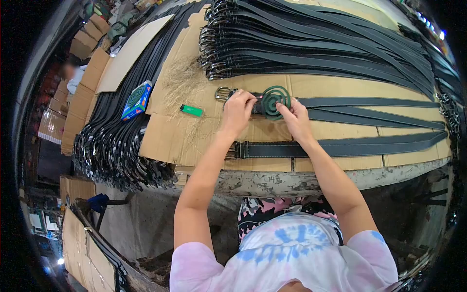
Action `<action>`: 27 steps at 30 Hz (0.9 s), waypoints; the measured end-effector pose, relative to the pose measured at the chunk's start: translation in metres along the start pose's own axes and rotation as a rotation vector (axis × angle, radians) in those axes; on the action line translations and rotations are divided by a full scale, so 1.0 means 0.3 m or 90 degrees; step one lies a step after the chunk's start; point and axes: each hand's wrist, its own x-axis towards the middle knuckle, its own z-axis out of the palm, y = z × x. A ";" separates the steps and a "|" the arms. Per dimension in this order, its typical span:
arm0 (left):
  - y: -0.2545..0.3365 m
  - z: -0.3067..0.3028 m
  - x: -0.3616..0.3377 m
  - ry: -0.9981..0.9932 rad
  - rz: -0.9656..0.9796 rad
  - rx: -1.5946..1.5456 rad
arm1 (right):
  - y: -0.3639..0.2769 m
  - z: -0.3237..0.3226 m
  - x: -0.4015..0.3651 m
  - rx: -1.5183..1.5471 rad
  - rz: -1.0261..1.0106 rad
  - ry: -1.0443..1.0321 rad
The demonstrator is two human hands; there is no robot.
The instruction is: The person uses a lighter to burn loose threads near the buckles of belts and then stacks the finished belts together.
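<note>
Plainly, the right hand (297, 121) pinches a green spiral (270, 103), left hand (236, 111) curled, contents unclear.

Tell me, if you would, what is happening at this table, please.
A person's right hand holds a green spiral coil over black belts laid out on cardboard. Their left hand is at the coil's left side, fingertips pinched together; whether they touch the coil is unclear. A green lighter lies on the cardboard to the left, and farther left a blue box printed with a spiral rests on more belts.
</note>
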 end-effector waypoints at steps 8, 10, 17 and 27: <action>0.014 -0.017 -0.005 0.008 -0.054 -0.054 | -0.005 0.015 0.004 -0.101 -0.043 -0.059; 0.018 -0.017 -0.006 0.009 -0.063 -0.057 | -0.005 0.016 0.003 -0.108 -0.049 -0.056; 0.019 -0.020 -0.008 0.003 -0.069 -0.059 | -0.014 0.018 0.002 -0.141 -0.042 -0.059; -0.072 -0.062 0.006 0.092 -0.004 0.049 | 0.033 0.012 -0.001 -0.082 -0.077 -0.012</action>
